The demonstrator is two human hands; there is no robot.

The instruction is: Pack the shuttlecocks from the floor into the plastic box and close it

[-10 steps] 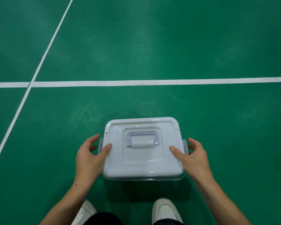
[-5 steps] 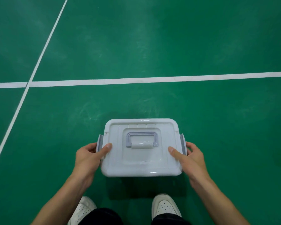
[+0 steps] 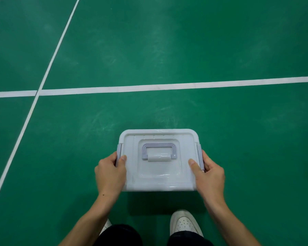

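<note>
A smooth green sports floor fills the view, with pale scuff marks on it. A wide white painted line runs across the floor from left to right, far from the viewer. A thinner white painted line crosses it at the left. Near the bottom edge stand two white perforated shoes under dark trouser legs.

- The green court floor carries everything; it has pale scuff marks.
- White lines are painted on it: one runs across, another crosses it at the left.
- The plastic box, lid on, is at the near edge.
- Two white shoes stand just behind the box.
</note>
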